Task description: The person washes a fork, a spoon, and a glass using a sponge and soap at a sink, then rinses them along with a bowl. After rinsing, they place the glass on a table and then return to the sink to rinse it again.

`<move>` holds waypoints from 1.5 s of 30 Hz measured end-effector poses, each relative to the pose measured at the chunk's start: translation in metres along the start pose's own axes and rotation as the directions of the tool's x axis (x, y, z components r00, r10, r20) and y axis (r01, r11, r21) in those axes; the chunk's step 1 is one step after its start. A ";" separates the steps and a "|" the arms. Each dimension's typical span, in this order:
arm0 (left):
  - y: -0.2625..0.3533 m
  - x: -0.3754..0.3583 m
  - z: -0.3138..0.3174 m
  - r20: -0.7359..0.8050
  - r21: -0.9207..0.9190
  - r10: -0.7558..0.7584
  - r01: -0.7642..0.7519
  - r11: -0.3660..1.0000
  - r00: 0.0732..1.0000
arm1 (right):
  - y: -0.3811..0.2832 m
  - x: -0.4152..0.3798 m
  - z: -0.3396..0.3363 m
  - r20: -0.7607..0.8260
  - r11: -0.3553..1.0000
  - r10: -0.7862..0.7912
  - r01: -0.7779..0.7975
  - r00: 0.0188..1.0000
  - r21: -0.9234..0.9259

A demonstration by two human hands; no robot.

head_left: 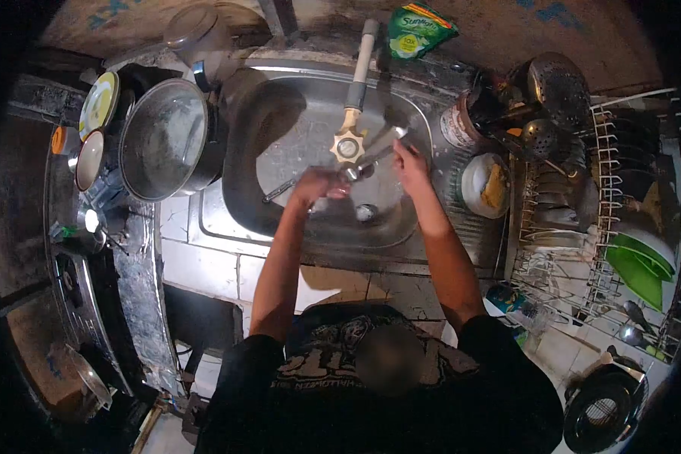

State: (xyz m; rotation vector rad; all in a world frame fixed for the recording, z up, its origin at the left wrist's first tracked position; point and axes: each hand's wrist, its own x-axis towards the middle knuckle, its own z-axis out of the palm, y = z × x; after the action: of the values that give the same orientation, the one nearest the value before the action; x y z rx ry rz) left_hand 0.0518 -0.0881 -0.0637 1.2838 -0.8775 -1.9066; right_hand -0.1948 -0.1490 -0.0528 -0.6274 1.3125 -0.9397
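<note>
Over the sink [238, 189], my right hand [410, 168] is closed around a metal spoon [371, 163] whose rounded end points toward my left hand. My left hand [324, 185] is right beside that end, its fingers curled and smeared by motion. A shiny metal piece [399, 132] shows above my right fingertips. In the basin below lie a utensil with a long handle [278, 191] and a small rounded shiny piece [365, 212]. The tap [348, 144] with its star-shaped knob reaches over the basin just above my hands.
On the left stand a large pot [165, 140], a plate [98, 102] and a bowl [90, 160]. To the right are a white bowl with a yellow sponge [495, 188], a utensil container [457, 127] and a wire dish rack [607, 166]. A green Sunlight pouch [420, 32] sits behind the sink.
</note>
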 end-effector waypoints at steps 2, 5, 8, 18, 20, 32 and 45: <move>-0.004 -0.001 0.024 -0.001 -0.293 -0.114 0.109 0.950 0.993 | 0.005 0.011 0.018 -0.005 0.997 -0.039 0.039 0.999 0.068; 0.001 -0.010 0.036 -0.076 -0.247 -0.010 -0.009 0.969 0.997 | 0.024 0.010 0.056 -0.041 0.987 0.043 -0.037 0.998 0.154; -0.012 -0.014 0.027 -0.167 -0.237 0.012 -0.051 0.970 0.986 | 0.131 0.071 0.075 0.049 0.953 -0.043 0.056 0.998 -0.297; -0.002 -0.094 0.022 -0.344 -0.073 -0.012 -0.014 0.997 0.939 | 0.110 0.034 0.129 0.332 0.796 0.265 -0.400 0.905 0.454; -0.001 -0.094 0.023 -0.343 -0.061 -0.032 0.011 0.998 0.939 | 0.114 0.041 0.126 0.343 0.650 0.252 -0.421 0.905 0.633; -0.021 0.005 0.001 -0.205 -0.377 -0.019 -0.061 0.924 0.979 | 0.033 -0.007 0.052 0.294 0.936 -0.025 -0.080 0.955 0.341; 0.006 -0.045 0.010 -0.514 -0.173 0.195 -0.324 0.930 0.835 | 0.015 -0.025 0.029 -0.003 0.915 0.042 -0.037 0.999 0.403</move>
State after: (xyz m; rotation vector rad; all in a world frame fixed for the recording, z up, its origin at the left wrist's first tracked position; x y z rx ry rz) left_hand 0.0560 -0.0528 -0.0337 1.3247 -0.4917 -1.3324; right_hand -0.1625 -0.1231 -0.0469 -0.2738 1.0908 -1.1415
